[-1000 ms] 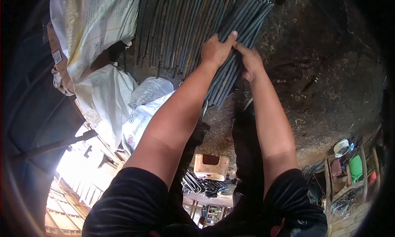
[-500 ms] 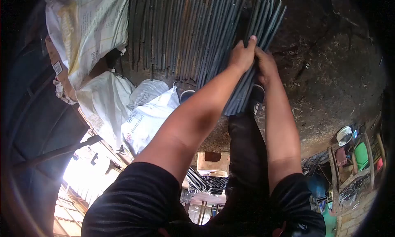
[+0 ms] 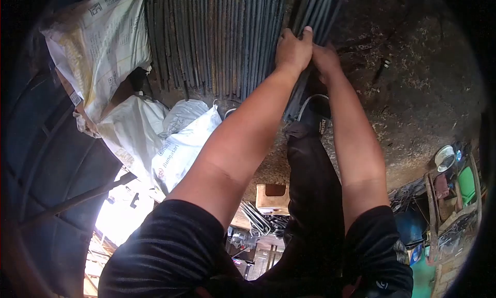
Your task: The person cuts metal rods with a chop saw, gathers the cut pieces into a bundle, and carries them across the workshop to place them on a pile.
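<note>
A bundle of dark metal rods [image 3: 316, 12] is gripped between both my hands, above and right of a long row of similar rods [image 3: 222, 44] lying side by side on the floor. My left hand [image 3: 294, 51] wraps the bundle's left side, its thumb lying over the top. From the right, my right hand [image 3: 326, 61] closes round the same bundle, with most of its fingers hidden. The lower ends of the bundle come down close to my shoe [image 3: 314, 112]. The far ends run out at the top of the view.
White printed sacks [image 3: 106, 50] and a smaller white bag [image 3: 188, 148] lie at the left. A beige plastic box [image 3: 273, 199] is near my legs. At the right stand a wooden rack [image 3: 454, 215] and a white bucket [image 3: 444, 157]. Dark, stained floor [image 3: 403, 91] stretches to the right.
Both hands have moved up and away from my body with the rod bundle. Its lower ends have gone from by my knee to beside my shoe. The view has shifted slightly.
</note>
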Demonstrator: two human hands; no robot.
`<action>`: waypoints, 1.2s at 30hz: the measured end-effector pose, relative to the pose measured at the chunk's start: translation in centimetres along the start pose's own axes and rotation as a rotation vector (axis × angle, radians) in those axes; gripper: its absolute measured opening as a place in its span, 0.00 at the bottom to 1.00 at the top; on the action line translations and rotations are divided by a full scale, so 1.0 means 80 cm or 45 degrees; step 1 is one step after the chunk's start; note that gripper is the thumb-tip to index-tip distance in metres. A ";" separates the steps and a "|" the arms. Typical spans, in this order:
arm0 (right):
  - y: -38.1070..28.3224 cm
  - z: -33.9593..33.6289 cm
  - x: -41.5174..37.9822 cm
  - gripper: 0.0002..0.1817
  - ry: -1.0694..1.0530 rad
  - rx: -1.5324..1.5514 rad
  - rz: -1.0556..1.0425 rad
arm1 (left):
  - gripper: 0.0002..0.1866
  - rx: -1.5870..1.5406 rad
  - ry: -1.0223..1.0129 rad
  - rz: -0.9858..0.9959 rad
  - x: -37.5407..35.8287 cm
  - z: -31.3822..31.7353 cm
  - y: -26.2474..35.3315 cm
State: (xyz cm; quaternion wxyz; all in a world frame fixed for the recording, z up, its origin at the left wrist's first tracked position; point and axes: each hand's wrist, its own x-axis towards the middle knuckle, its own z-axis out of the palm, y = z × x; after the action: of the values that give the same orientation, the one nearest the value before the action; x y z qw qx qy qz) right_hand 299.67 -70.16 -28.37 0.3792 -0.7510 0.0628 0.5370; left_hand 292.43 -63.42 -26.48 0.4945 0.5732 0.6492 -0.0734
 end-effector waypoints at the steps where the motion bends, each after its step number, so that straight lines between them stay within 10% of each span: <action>1: -0.011 0.001 -0.010 0.37 -0.012 -0.113 -0.030 | 0.39 -0.021 -0.035 -0.040 -0.002 -0.003 0.001; 12: 0.002 -0.014 -0.001 0.32 0.062 -0.547 -0.131 | 0.44 0.178 0.182 0.225 -0.010 -0.064 -0.060; 21: 0.041 -0.012 -0.005 0.30 0.233 -0.667 -0.358 | 0.60 0.373 0.396 -0.164 0.001 -0.052 -0.075; 36: 0.062 -0.003 -0.014 0.50 0.013 -1.031 -0.460 | 0.63 0.356 0.360 -0.238 0.018 -0.060 -0.082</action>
State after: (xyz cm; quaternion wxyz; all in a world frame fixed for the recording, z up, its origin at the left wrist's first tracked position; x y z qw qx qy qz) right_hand 296.92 -74.16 -29.90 0.1420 -0.8405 -0.2829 0.4397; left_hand 284.56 -61.44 -28.21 0.3052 0.5781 0.7459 -0.1273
